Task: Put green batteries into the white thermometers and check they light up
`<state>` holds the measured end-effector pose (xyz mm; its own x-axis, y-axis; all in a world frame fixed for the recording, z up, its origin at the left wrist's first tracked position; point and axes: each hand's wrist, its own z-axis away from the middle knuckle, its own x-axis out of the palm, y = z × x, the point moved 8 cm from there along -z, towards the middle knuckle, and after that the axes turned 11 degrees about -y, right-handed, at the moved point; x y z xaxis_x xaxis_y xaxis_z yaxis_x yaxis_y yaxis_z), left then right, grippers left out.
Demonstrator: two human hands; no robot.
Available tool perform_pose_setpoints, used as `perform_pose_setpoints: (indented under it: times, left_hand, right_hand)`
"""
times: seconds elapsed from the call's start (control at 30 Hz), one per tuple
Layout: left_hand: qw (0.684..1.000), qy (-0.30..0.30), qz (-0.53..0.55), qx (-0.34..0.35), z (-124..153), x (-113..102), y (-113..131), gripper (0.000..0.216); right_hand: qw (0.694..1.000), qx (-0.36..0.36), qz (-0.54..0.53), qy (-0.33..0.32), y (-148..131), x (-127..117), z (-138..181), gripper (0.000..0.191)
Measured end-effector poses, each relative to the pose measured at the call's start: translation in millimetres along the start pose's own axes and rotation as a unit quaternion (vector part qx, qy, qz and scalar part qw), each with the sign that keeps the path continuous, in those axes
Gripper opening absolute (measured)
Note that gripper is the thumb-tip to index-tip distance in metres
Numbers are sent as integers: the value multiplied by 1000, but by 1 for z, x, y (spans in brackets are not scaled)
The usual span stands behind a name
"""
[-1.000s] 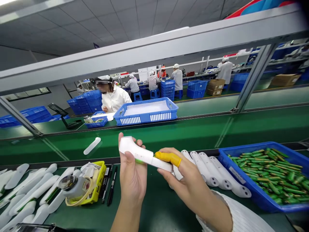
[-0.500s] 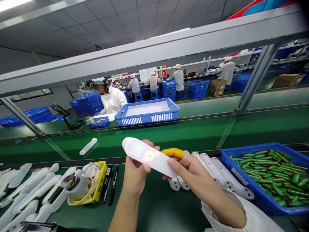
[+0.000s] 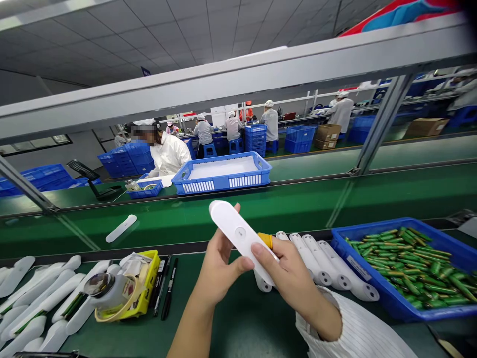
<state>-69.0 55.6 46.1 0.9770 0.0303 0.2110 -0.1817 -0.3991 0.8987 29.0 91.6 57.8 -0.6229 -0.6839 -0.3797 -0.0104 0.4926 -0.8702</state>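
Both my hands hold one long white plastic device (image 3: pixel 238 233) above the green bench, its rounded end pointing up and left, its flat face with a small round button towards me. My left hand (image 3: pixel 219 268) grips its middle from the left with the thumb on the front. My right hand (image 3: pixel 290 278) holds its lower end; the forefinger wears a yellow finger cot (image 3: pixel 265 239). Behind my right hand lies a row of white tube-shaped housings (image 3: pixel 324 263).
A blue bin of green batteries (image 3: pixel 406 263) stands at the right. At the left lie several white shells (image 3: pixel 40 298), a yellow tray with tape (image 3: pixel 122 293) and black pens (image 3: pixel 167 286). One white piece (image 3: pixel 121 228) lies on the conveyor belt. A blue basket (image 3: pixel 223 174) and workers sit beyond.
The device turned in my hands from side-on to face-up, its lit display went dark, and it rose a little to the right. The white piece on the belt moved left.
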Motion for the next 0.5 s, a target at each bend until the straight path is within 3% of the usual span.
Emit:
perform_pose_setpoints:
  times: [0.1, 0.17, 0.27, 0.4, 0.43, 0.5]
  left_hand:
    - [1000, -2, 15, -22, -1, 2, -5, 68]
    - [999, 5, 21, -42, -2, -3, -10, 62]
    - [991, 8, 3, -133, -4, -20, -27, 58]
    - [962, 86, -23, -259, 0, -65, -65, 48]
    - [955, 111, -32, -271, 1, -77, -75, 47]
    - [946, 154, -45, -283, 3, -99, -96, 54]
  right_hand:
    - [995, 6, 99, 14, -7, -11, -2, 42]
    - [988, 22, 154, 11, -7, -34, -3, 41]
    - [974, 116, 189, 57, 23, -106, 5, 40]
    - [884, 341, 279, 156, 101, -217, 53, 36]
    - [858, 352, 326, 183, 110, -236, 65, 36]
    - [845, 320, 372, 213, 120, -252, 81, 37]
